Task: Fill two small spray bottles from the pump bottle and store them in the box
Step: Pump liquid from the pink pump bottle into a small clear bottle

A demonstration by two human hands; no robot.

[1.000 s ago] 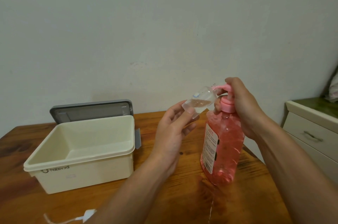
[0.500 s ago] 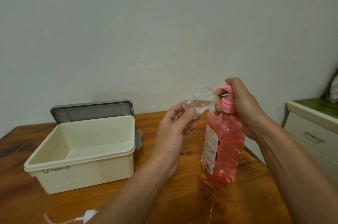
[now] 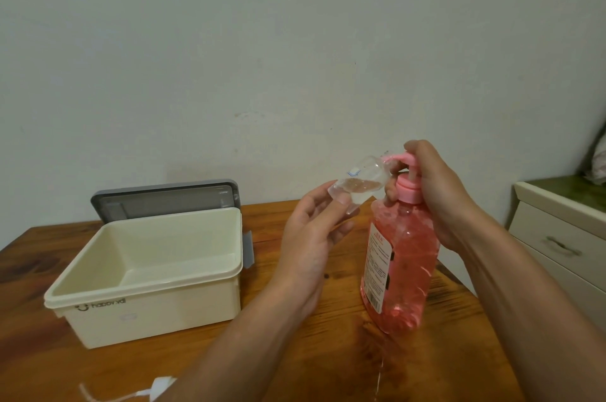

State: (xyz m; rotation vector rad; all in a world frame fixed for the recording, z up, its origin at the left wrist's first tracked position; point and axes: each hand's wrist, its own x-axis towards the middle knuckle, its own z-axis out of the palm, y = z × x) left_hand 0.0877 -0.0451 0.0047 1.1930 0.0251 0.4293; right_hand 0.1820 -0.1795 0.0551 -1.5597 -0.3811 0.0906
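- Left hand (image 3: pixel 311 237): its grip pinches the tilted spray bottle (image 3: pixel 357 183) by the base, mouth at the spout of the pump bottle (image 3: pixel 403 257).
- Right hand (image 3: pixel 433 191): grip curled round the pump head.
- Over the last second nothing has visibly shifted. The pool inside stays shallow, so filling has probably barely begun.
- Box (image 3: pixel 147 313) stands open at left, no bottle in it.

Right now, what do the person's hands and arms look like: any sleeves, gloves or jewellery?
The left hand and right hand are bare: no gloves, rings, watch or bands show. The left forearm and right forearm are bare too. No sleeve reaches into view, and there are no markings or cables on them.
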